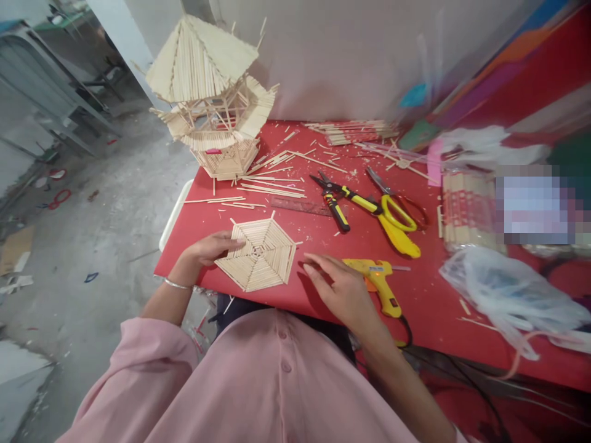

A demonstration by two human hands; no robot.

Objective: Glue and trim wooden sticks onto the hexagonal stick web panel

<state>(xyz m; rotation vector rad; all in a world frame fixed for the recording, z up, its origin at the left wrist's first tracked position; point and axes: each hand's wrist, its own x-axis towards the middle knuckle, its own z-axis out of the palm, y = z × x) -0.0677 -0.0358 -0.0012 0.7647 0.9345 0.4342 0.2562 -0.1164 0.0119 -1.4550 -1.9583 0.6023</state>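
Observation:
A six-sided panel of thin wooden sticks (265,261), laid in rings around a small centre, is at the front edge of the red table. My left hand (215,247) grips its left edge, thumb on top and the other fingers mostly hidden. Just right of the panel, my right hand (339,286) is open and empty, fingers stretched towards the panel's edge. Beyond that hand lies a yellow glue gun (378,277) with a glue stick in its back end. Further back stands a tiered pavilion model (207,67) made of the same sticks.
Yellow-handled cutters (369,206), scissors (392,206) and a ruler (300,206) lie mid-table among loose sticks (272,184). Wrapped stick bundles (468,209) and a plastic bag (512,289) are on the right. The glue gun's cord (407,332) drops over the front edge.

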